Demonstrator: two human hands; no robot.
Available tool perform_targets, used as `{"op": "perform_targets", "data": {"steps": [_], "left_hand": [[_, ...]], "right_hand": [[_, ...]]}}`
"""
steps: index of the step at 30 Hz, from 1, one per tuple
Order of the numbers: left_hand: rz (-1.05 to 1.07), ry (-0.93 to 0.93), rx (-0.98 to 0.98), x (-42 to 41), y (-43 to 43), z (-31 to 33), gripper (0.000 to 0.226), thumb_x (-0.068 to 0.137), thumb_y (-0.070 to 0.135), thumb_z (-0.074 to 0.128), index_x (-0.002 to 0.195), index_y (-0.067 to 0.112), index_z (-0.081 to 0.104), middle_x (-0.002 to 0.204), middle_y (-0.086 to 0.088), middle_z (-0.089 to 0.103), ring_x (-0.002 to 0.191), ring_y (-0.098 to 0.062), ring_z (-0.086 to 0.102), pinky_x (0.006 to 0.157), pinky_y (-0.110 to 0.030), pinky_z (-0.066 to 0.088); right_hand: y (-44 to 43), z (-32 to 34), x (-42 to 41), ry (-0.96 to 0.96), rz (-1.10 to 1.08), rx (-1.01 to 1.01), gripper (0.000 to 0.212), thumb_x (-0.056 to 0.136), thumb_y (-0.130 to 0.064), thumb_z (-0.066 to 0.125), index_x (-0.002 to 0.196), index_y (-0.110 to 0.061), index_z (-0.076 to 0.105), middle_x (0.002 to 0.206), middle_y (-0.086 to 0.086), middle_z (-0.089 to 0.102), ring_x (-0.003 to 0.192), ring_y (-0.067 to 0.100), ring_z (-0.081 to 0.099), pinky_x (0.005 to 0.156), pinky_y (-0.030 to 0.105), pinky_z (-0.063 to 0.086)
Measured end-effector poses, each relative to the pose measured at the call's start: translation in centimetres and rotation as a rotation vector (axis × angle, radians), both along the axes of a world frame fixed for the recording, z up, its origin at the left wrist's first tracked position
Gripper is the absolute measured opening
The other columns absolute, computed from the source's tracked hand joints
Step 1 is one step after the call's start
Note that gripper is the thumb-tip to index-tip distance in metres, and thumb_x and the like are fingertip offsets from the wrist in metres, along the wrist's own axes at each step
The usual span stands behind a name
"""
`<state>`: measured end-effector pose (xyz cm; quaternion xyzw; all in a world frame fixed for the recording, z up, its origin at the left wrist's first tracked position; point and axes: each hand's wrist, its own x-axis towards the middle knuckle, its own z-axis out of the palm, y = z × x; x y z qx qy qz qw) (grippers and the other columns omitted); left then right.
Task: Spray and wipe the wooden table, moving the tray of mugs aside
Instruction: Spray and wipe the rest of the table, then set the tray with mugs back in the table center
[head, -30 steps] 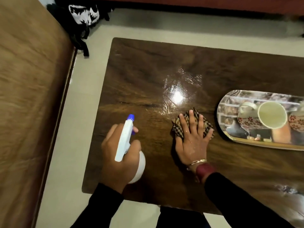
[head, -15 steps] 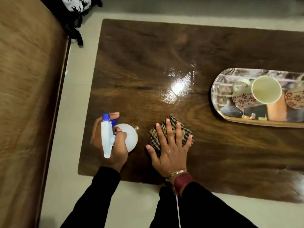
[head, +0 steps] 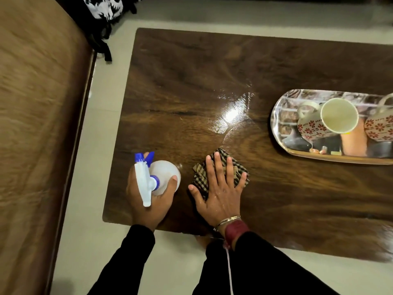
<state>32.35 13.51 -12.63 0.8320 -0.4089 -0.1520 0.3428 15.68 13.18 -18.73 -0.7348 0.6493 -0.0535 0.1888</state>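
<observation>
The dark wooden table [head: 191, 81] fills the middle of the view, with a wet shiny patch near its centre. My left hand [head: 148, 201] grips a white spray bottle [head: 163, 175] with a blue nozzle, standing near the table's front left corner. My right hand [head: 219, 188] lies flat, fingers spread, pressing a checked brown cloth [head: 221, 169] onto the table just right of the bottle. A shiny oval tray [head: 280, 116] rests at the right side and carries a cream mug with red flower pattern [head: 331, 118] and a second patterned mug [head: 380, 122] cut off by the frame edge.
A brown bed or sofa surface [head: 38, 124] runs along the left, separated from the table by a strip of pale floor [head: 100, 145]. A black and white bag [head: 102, 9] lies on the floor beyond the table's far left corner.
My right hand slid the cloth toward the front edge of the table. My left hand brought the spray bottle down from a tilted hold to stand on the table.
</observation>
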Motion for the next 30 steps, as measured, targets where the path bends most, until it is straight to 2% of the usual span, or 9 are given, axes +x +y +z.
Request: {"op": "perform_targets", "data": {"steps": [3,5,7,12,15,18,21,26,30], "left_hand": [[-0.13,-0.034,-0.143,0.7,2.1,0.5,0.102,0.067,0.062,0.083,0.148,0.016,0.04,0.141,-0.006,0.055,0.136,-0.005,0.049,0.11,-0.012,0.039],[-0.109,0.092,-0.178,0.8,4.9,0.0,0.097,0.066,0.049,0.087,0.147,0.02,0.042,0.144,-0.005,0.051,0.135,-0.01,0.051,0.109,-0.026,0.047],[0.064,0.171,-0.152,-0.2,8.2,-0.1,0.077,0.069,0.052,0.08,0.132,0.019,0.049,0.124,-0.001,0.051,0.111,-0.014,0.055,0.092,-0.046,0.052],[0.274,0.122,-0.058,-7.7,13.4,1.0,0.054,0.083,0.071,0.064,0.096,0.021,0.047,0.081,-0.002,0.045,0.071,-0.025,0.044,0.074,-0.02,0.038],[0.136,0.131,-0.085,-12.0,11.3,2.0,0.044,0.076,0.059,0.077,0.089,0.026,0.05,0.078,0.009,0.05,0.068,-0.015,0.047,0.068,-0.018,0.039],[-0.073,0.172,-0.092,-15.6,6.7,2.7,0.032,0.08,0.049,0.076,0.089,0.026,0.056,0.073,0.004,0.051,0.066,-0.012,0.053,0.063,-0.019,0.044],[-0.22,0.163,-0.057,-19.0,1.2,3.2,0.026,0.082,0.048,0.075,0.086,0.028,0.058,0.074,0.008,0.054,0.069,-0.008,0.055,0.065,-0.013,0.043],[-0.355,0.131,0.006,-24.9,-7.4,4.2,0.043,0.074,0.05,0.085,0.106,0.031,0.064,0.1,0.014,0.059,0.091,-0.001,0.061,0.077,-0.008,0.046],[-0.606,0.12,0.133,-26.4,-14.0,4.8,0.1,0.061,0.042,0.097,0.147,0.037,0.046,0.146,0.019,0.04,0.132,0.0,0.046,0.103,-0.009,0.042]], "right_hand": [[0.2,0.4,-0.9,-0.017,0.014,-0.039,0.095,0.094,-0.082,0.034,0.168,-0.025,0.015,0.177,-0.005,0.007,0.163,0.027,0.006,0.123,0.072,0.005],[0.6,0.7,-2.2,-0.026,0.017,-0.071,0.097,0.093,-0.083,0.033,0.168,-0.024,0.017,0.176,-0.006,0.009,0.163,0.025,0.008,0.124,0.069,0.003],[0.9,1.0,-4.1,-0.033,0.011,-0.091,0.093,0.095,-0.081,0.033,0.167,-0.023,0.02,0.176,-0.005,0.012,0.163,0.024,0.01,0.125,0.068,0.004],[0.3,1.9,-8.8,-0.061,-0.026,-0.102,0.081,0.1,-0.072,0.032,0.163,-0.021,0.033,0.174,-0.004,0.023,0.162,0.02,0.018,0.126,0.064,0.008],[-0.8,2.7,-11.6,-0.099,-0.086,-0.153,0.072,0.099,-0.062,0.044,0.155,-0.018,0.045,0.165,0.002,0.043,0.154,0.022,0.036,0.123,0.06,0.021],[-1.8,3.0,-15.8,-0.133,-0.205,-0.264,0.057,0.096,-0.051,0.053,0.135,-0.011,0.063,0.138,0.008,0.064,0.129,0.028,0.06,0.106,0.053,0.04],[-2.8,3.5,-20.6,-0.287,-0.439,-0.304,0.04,0.095,-0.042,0.058,0.122,-0.013,0.063,0.122,0.005,0.063,0.112,0.024,0.061,0.092,0.044,0.045],[-7.0,5.3,-30.7,-0.526,-0.823,-0.361,0.048,0.085,-0.04,0.075,0.124,-0.023,0.052,0.117,-0.001,0.047,0.081,0.02,0.052,0.082,0.038,0.051],[-10.9,6.3,-39.1,-0.507,-0.708,-0.358,0.089,0.074,-0.044,0.087,0.143,-0.009,0.043,0.139,0.008,0.042,0.106,0.033,0.058,0.088,0.038,0.055]]}}
